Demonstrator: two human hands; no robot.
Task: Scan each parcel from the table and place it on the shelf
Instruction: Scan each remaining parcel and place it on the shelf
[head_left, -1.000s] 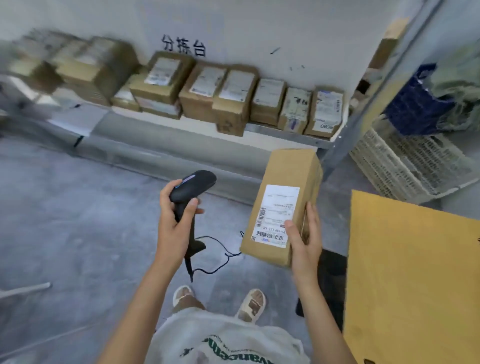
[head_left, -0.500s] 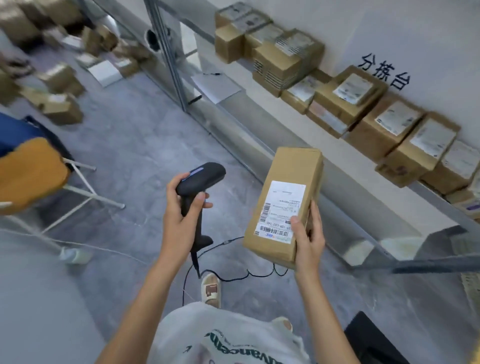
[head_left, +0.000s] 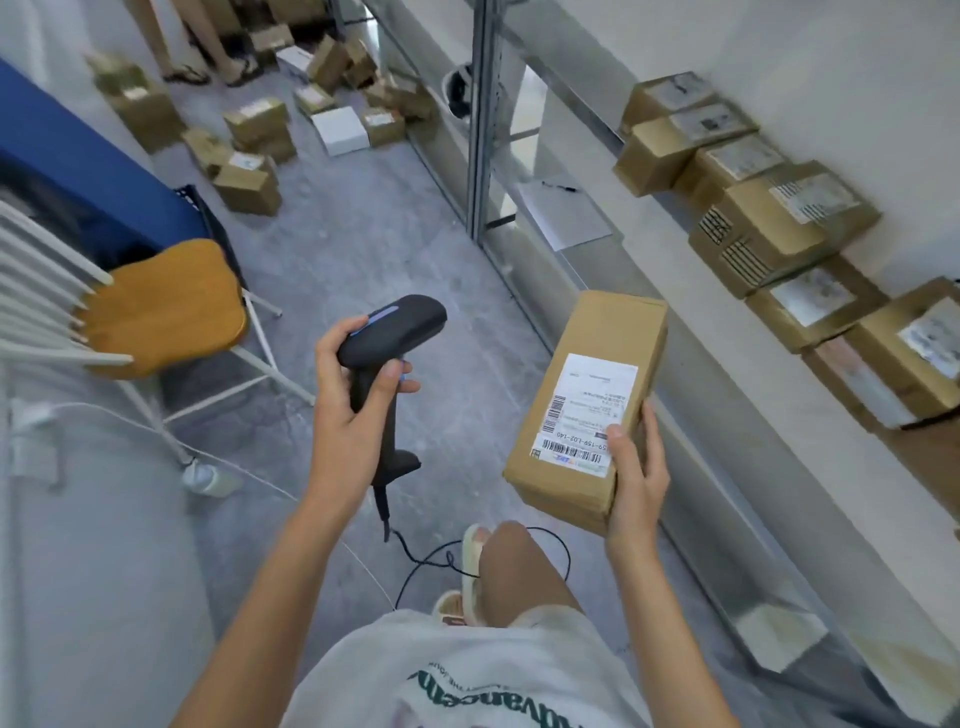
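Now I hold a parcel (head_left: 587, 410) and a scanner (head_left: 387, 364) beside the shelf (head_left: 810, 441).
My right hand (head_left: 636, 475) is clamped on the parcel's near end, thumb on its label (head_left: 584, 413), label up, just out from the shelf's front edge. My left hand (head_left: 350, 410) is wrapped round the scanner handle, farther from the shelf, cable (head_left: 431, 558) hanging floorward. Boxes (head_left: 779, 223) line the shelf against the wall.

Left hand (head_left: 348, 410) gripping a black corded handheld barcode scanner (head_left: 387, 358), right hand (head_left: 636, 478) holding a long brown cardboard parcel (head_left: 589, 410) with white label up, labelled brown boxes (head_left: 779, 228) lining a white wall shelf (head_left: 852, 415), orange-seated chair (head_left: 161, 306) on grey floor
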